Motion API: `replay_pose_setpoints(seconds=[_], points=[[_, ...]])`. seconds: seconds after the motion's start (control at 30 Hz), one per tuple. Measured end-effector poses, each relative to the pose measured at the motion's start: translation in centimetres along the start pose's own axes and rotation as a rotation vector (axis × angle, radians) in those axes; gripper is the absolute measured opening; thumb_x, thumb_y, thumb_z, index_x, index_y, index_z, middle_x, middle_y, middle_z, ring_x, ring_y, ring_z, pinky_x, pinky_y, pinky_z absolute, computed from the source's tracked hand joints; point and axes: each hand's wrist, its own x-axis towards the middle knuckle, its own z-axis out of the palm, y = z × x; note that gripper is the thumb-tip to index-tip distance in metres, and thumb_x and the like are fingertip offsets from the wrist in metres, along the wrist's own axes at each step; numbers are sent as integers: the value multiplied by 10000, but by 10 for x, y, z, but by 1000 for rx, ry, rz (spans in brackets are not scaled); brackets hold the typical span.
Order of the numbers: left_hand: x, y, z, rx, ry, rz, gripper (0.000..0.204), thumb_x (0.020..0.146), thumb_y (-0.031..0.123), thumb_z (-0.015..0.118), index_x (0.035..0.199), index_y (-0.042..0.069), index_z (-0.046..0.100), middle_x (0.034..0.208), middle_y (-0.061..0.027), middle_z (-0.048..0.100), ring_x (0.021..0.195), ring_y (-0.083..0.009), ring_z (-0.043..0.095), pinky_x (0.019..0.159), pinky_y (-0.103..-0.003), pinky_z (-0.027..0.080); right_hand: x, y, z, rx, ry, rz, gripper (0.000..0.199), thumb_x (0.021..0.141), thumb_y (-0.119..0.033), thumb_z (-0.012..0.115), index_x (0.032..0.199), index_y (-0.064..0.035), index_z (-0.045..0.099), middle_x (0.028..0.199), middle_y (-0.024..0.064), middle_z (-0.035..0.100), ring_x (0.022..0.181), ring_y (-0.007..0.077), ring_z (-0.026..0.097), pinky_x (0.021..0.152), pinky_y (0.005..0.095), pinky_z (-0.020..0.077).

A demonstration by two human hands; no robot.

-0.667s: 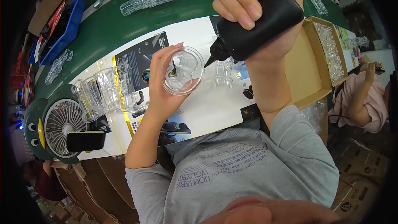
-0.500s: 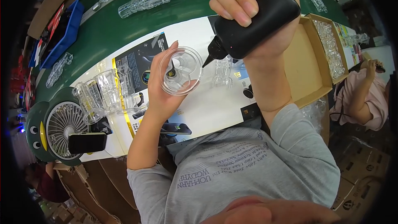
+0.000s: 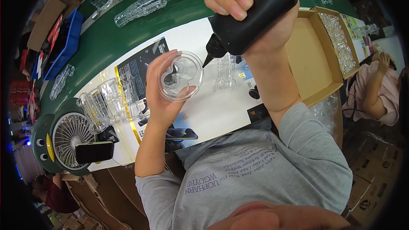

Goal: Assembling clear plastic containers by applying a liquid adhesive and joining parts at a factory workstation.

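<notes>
My left hand [image 3: 158, 91] is wrapped round a clear plastic part with a round rim [image 3: 181, 76], its open end facing up toward me. In my right hand [image 3: 255, 12] is a black squeeze bottle [image 3: 251, 19], held tilted with its pointed nozzle down and to the left. The nozzle tip is right by the far right rim of the clear part; whether it touches I cannot tell. Just beyond, another clear plastic part [image 3: 226, 72] stands on the printed sheet [image 3: 213, 117].
Several clear parts [image 3: 111, 98] stand at the left, near a green fan [image 3: 70, 138] with a phone [image 3: 94, 152] before it. A long clear piece [image 3: 155, 4] lies on the green table [image 3: 100, 38]. At right is a cardboard box [image 3: 313, 59]; a person [image 3: 370, 87] sits beyond.
The view has shifted slightly. The clear part has turned a little in my left hand, and the bottle's nozzle still hovers by its rim.
</notes>
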Motion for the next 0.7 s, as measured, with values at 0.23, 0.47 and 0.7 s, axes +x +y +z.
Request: replay_pose_setpoints(seconds=[0.23,0.47,0.7], points=[[-9,-4,-3,-24,-19,-62,608,660,138,776,1162,-30,476,1155,-166,534,1093,-286,515,936,-373,410,1,-3,20,269,331,46,406,925,-340,284,685,-55,447,503,59,439,425,161,414,475,256,348],[-10,-5,3,-286,37,-86,602,699,76,756,1155,16,366,1151,-208,534,1116,-300,531,961,-399,402,7,-6,-7,-44,-118,-61,407,924,-344,287,682,-58,448,497,55,438,422,158,414,474,253,348],[-8,-8,6,-308,80,-39,578,690,68,745,1160,-10,418,1158,-198,532,1108,-288,529,959,-388,403,7,-7,-7,-77,-133,-60,409,925,-343,281,679,-61,445,493,49,436,421,152,412,477,252,347]])
